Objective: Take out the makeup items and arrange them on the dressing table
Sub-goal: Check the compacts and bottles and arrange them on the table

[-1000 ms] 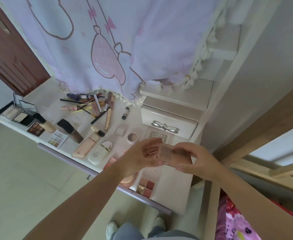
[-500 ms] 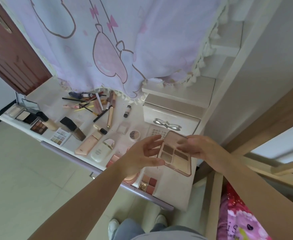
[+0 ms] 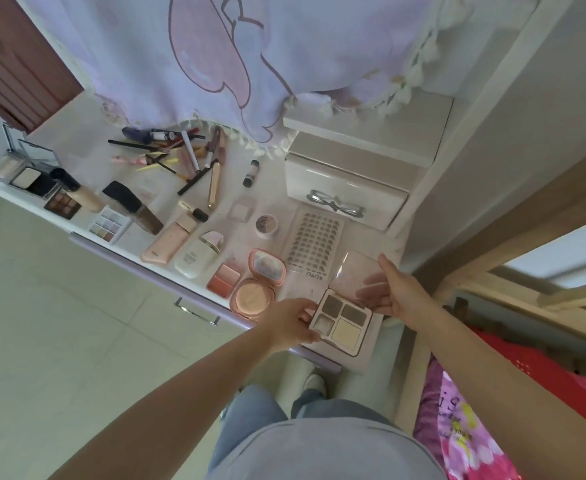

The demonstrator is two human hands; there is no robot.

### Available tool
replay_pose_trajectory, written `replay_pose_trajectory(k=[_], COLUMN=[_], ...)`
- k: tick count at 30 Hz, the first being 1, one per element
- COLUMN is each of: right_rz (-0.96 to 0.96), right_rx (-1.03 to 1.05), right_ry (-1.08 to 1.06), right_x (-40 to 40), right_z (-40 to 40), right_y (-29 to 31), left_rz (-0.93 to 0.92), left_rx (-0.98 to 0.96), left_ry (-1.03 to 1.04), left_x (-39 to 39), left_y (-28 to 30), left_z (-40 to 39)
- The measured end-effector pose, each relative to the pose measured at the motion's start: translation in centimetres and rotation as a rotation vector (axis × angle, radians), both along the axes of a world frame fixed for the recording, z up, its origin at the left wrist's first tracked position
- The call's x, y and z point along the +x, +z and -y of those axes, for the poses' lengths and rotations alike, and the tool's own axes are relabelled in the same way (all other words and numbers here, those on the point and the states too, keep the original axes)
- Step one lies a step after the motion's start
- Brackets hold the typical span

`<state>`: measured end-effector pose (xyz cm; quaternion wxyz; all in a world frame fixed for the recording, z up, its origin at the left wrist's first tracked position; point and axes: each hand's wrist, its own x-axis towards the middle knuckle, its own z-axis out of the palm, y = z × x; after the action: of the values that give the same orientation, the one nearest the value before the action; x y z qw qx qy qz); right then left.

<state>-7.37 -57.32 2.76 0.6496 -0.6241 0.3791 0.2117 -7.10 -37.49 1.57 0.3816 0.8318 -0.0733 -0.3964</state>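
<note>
One head-worn camera looked steeply down, close above the dressing table [image 3: 277, 188], which ran toward ten o'clock.

Both your forearms extend forward, bare. Your left hand [image 3: 289, 322] curls its fingers, gripping at the fingertips. Your right hand [image 3: 400, 292] lies higher, thumb raised, fingers reaching leftward in a pinch.

Lilac cartoon-print curtain [image 3: 284, 57] with tasselled hem, brown door [image 3: 14, 64], pale tiled floor [image 3: 59, 323], pink floral bedding [image 3: 464, 427]
</note>
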Motion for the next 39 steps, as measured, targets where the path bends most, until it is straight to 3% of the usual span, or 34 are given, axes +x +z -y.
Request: replay_pose_trajectory(k=[11, 18, 24, 29, 32, 35, 39], right_rz=[-0.020, 0.001, 0.086, 0.422, 0.517, 0.304, -0.126], right_rx=[-0.198, -0.276, -0.407, -0.723, -0.747, -0.705, -0.799], right_ry=[-0.105, -0.035, 0.082, 0.291, 0.442, 0.547, 0.439], right_x=[-0.2, 0.3, 0.1, 0.6, 3.5, 7.3, 10.2], right_z=[-0.1, -0.1, -0.1, -0.2, -2.0, -4.9, -8.5], right_y=[-3.6, -4.1, -3.6, -1.1, -0.1, -1.1, -3.2], left_rz=[0.201, 0.353, 0.376, 0.440, 0.510, 0.527, 0.556], left_rx=[0.234, 0.393, 0.324, 0.266, 0.258, 0.272, 0.284], left_ry=[-0.225, -0.400, -0.343, -0.123, 0.023, 0.086, 0.108], left_x=[-1.7, -1.9, -2.1, -0.4, 1.1, 2.5, 3.9], left_y=[-2.8, -3.7, -3.6, -2.0, -1.0, -0.6, -0.8], left_z=[1.3, 1.8, 1.0, -1.2, -3.1, -4.9, -6.8])
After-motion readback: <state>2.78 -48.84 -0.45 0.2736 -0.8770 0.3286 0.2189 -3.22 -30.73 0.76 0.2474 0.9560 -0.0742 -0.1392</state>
